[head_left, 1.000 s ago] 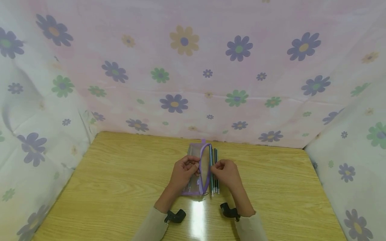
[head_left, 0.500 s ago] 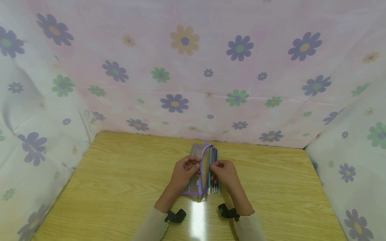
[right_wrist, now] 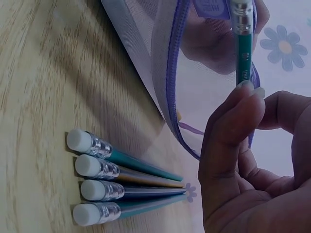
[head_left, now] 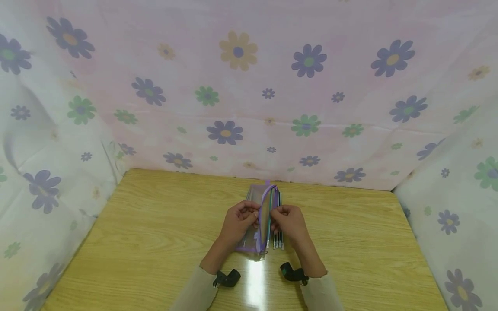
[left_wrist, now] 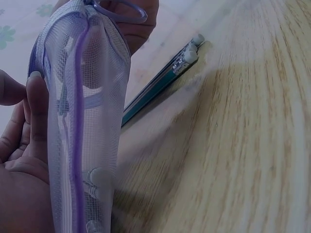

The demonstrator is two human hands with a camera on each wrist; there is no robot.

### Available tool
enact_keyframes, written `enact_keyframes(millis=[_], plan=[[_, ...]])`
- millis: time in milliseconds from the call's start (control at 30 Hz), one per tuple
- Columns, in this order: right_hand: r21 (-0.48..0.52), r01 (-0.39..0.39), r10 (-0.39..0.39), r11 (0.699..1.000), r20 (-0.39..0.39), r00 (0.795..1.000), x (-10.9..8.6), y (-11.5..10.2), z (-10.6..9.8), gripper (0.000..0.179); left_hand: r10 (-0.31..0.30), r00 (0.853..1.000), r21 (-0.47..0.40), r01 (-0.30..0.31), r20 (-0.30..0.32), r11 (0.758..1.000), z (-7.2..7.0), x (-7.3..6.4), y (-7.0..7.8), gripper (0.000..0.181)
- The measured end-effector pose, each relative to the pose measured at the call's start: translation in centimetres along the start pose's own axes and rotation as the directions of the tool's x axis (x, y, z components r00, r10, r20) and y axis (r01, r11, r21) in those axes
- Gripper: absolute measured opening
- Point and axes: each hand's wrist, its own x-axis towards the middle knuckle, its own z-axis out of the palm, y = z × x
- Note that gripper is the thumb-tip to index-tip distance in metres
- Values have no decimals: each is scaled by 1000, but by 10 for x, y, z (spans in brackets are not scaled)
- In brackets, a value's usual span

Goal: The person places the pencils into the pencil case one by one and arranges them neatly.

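Note:
A see-through mesh pencil case with purple trim lies unzipped on the table. My left hand pinches the left edge of its opening between thumb and fingers. My right hand pinches a green pencil with a white eraser; in the head view the pencil lies lengthwise within the opening. Through the mesh in the left wrist view, white eraser ends show inside the case. Several more pencils lie side by side on the table, just right of the case and partly hidden by my right hand.
The wood-grain table runs back to a flowered cloth, which also hangs on both sides. A loop hangs from the zip end. Black wrist cameras sit on both wrists.
The green pencil has shifted left from beside the case into its opening. The opening's right edge has moved slightly right, and my left hand has stayed nearly still.

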Motion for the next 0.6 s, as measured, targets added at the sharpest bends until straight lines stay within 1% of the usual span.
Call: enact_keyframes(millis=[233,400,600], plan=[[12,3,-2,1000,-15,1000,-3,-3,4,12,1,1000,-2,-1,-4,1000,1,0,1,19],[-4,-2,2,1000,-23,1000,-3,-1,7,13,-9,1000,4,9,-8,1000,1,-1,2,20],[2,-2,2,1000,-13,1000,-3,0,8,10,-18,1000,6,18,-9,1000,1,0,2,20]])
